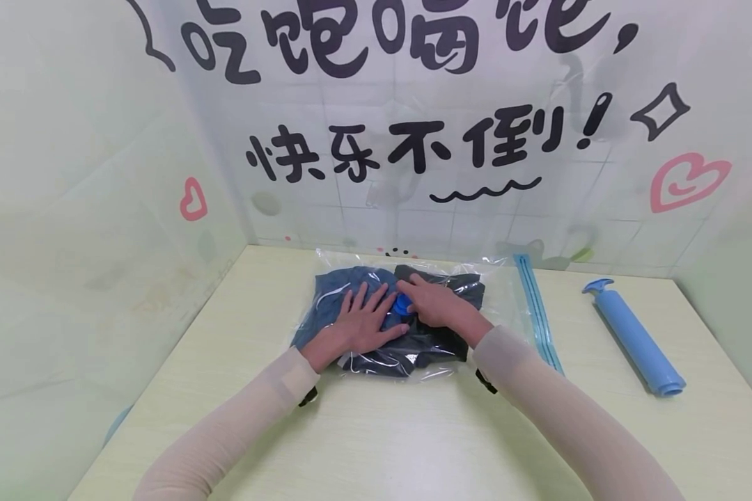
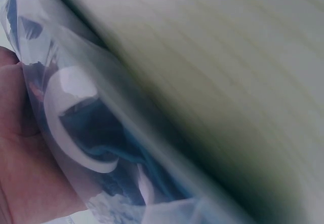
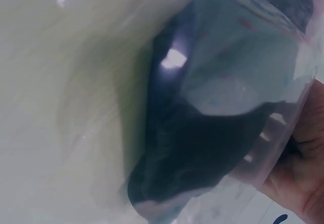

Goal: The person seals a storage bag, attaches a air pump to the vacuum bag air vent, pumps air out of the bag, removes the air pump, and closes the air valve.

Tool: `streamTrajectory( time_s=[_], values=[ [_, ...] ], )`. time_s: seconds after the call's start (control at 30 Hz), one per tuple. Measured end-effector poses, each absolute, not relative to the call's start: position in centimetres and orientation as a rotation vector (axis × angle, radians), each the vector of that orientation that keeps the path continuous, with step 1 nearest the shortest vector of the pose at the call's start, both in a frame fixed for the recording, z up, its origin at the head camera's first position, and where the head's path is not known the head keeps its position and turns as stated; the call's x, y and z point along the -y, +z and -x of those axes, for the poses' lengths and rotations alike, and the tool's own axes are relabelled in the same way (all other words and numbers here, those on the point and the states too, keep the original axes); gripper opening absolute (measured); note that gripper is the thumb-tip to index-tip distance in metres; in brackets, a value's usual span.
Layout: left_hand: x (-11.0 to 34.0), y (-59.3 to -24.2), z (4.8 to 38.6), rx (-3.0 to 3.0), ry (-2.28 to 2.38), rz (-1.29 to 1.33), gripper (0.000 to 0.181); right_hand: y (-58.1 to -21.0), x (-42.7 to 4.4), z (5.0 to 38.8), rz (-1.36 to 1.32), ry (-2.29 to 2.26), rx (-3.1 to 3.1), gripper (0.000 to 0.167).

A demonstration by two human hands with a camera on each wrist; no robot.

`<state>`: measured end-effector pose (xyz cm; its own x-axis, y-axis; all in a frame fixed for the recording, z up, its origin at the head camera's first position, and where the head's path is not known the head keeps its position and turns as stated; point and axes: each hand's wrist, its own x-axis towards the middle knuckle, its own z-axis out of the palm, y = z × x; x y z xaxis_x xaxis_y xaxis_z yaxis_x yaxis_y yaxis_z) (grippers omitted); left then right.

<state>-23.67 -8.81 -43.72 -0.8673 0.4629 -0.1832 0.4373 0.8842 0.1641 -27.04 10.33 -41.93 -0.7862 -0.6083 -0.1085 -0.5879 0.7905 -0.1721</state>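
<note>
A clear bag [image 1: 504, 296] holds dark cloth [image 1: 435, 344], left hand [image 1: 365, 324] spread atop, right hand [image 1: 435, 304] pinching blue cap [image 1: 402, 305].

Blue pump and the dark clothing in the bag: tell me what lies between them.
In the head view, going from the dark clothing to the blue pump: the bag's clear end, its teal zip strip, then bare tabletop.

In the head view, I lose part of the blue cap [image 1: 402, 304] behind the right hand [image 1: 437, 303]. My left wrist feed crops the left hand [image 2: 31, 163], its fingertips out of sight, and blurs the tabletop [image 2: 228, 82]. One blue shape [image 1: 116, 426] shows too little to identify.
</note>
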Motion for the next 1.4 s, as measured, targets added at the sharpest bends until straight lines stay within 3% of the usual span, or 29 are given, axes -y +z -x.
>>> streamTrajectory(
  time_s=[0.43, 0.73, 1.4],
  values=[
    [8.8, -43.5, 23.5, -2.835, 0.18, -0.689, 0.083, -42.1, -10.8, 26.9, 0.92, -0.362, -2.818, 0.026],
    [8.9, -44.0, 23.9, -2.813, 0.241, -0.676, 0.082, -42.5, -9.8, 26.6, 0.742, -0.412, -2.926, 0.043],
    [8.9, -44.0, 23.6, -2.833, 0.206, -0.691, 0.082, -42.7, -9.6, 26.6, 0.808, -0.335, -2.898, 0.022]
  ],
)
